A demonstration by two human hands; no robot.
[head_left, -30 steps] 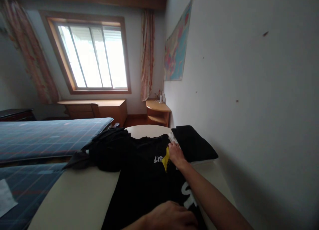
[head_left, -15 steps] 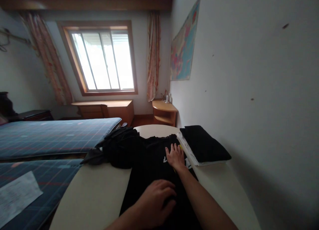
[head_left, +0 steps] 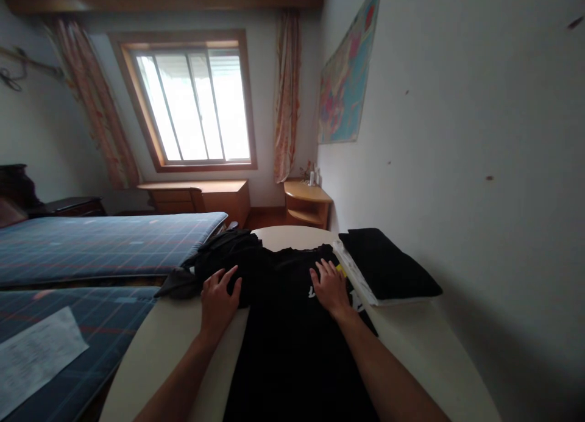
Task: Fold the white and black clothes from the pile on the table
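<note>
A black T-shirt (head_left: 292, 336) with white and yellow print lies spread on the white round table (head_left: 164, 361). My right hand (head_left: 331, 286) rests on it near the print, fingers spread. My left hand (head_left: 220, 300) is at the shirt's left side, fingers apart, by a dark bunched heap of cloth (head_left: 228, 248). Where the heap ends and the shirt begins is hard to make out. To the right of my right hand lies a folded black garment (head_left: 388, 263) on top of a white stack.
Two plaid mattresses (head_left: 114, 242) are on the left, a sheet of paper (head_left: 41, 358) on the nearer one. A wall (head_left: 503, 239) runs close along the right. Beyond the table stand a corner shelf (head_left: 308, 193) and a wooden desk (head_left: 223, 196) under the window.
My left hand has moved from above the lower shirt, out to the left and forward, and its fingers have spread. My right hand stays on the print. The view has shifted slightly.
</note>
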